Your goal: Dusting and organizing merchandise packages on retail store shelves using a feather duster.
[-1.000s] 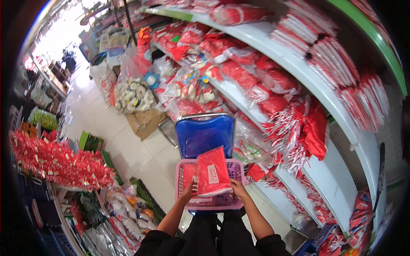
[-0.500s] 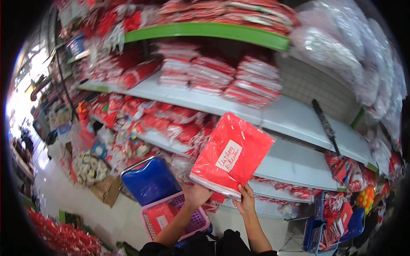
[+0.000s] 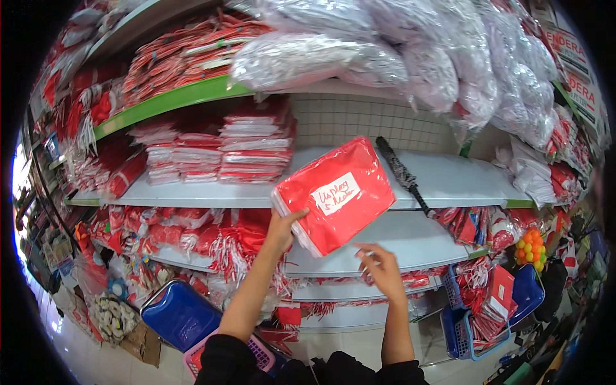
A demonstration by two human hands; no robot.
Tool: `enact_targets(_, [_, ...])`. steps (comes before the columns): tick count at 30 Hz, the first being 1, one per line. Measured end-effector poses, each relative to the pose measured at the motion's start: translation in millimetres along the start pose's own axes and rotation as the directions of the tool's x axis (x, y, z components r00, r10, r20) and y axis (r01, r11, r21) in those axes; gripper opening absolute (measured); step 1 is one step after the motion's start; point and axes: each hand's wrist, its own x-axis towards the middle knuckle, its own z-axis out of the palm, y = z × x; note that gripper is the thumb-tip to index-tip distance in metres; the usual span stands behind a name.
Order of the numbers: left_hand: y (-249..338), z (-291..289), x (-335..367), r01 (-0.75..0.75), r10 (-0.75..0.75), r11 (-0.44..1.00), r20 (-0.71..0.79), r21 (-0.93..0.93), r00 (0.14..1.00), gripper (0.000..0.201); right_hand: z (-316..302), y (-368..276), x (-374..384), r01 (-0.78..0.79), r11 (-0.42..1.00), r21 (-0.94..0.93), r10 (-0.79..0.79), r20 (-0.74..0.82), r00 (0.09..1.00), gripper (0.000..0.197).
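Note:
A flat red fabric pack [image 3: 356, 215] in clear plastic, with a white handwritten label, is tilted in front of the shelves. My left hand [image 3: 286, 226] grips its left edge, the thumb lying over the front. Just below the pack's lower right edge, my right hand [image 3: 380, 266] is apart from it, fingers loosely spread and holding nothing. Beyond the pack runs a pale shelf [image 3: 231, 196] that carries stacks of red and white plastic-wrapped packs [image 3: 255, 144] to its left.
A dark patterned folded umbrella [image 3: 401, 170] leans across the shelf. Bulky clear bags [image 3: 359, 61] overhang from above. At lower left are a blue stool [image 3: 179, 316] and a pink basket [image 3: 260, 353]; blue baskets [image 3: 471, 337] of red packs stand at lower right.
The view has swung right and moved closer to the shelves. My left hand has taken hold of the pack and my right hand has let go. The pack has turned, its label now nearer level.

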Motion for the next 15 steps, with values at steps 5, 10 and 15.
enact_targets(5, [2, 27, 60, 0.02, -0.034, 0.98, 0.062, 0.2, 0.997, 0.05, -69, -36, 45, 0.051, 0.428, -0.902, -0.765, -0.332, 0.551, 0.022])
enact_targets(10, [-8, 54, 121, 0.328, -0.416, 0.861, 0.166, 0.389, 0.894, 0.042, -123, -39, 105, -0.286, 0.224, -0.932, -0.717, -0.356, 0.599, 0.04])
enact_targets(15, [-48, 57, 137, 0.237, -0.311, 0.883, 0.128, 0.404, 0.942, 0.04, -145, -25, 123, -0.44, 0.335, -0.833, -0.257, -0.53, 0.808, 0.042])
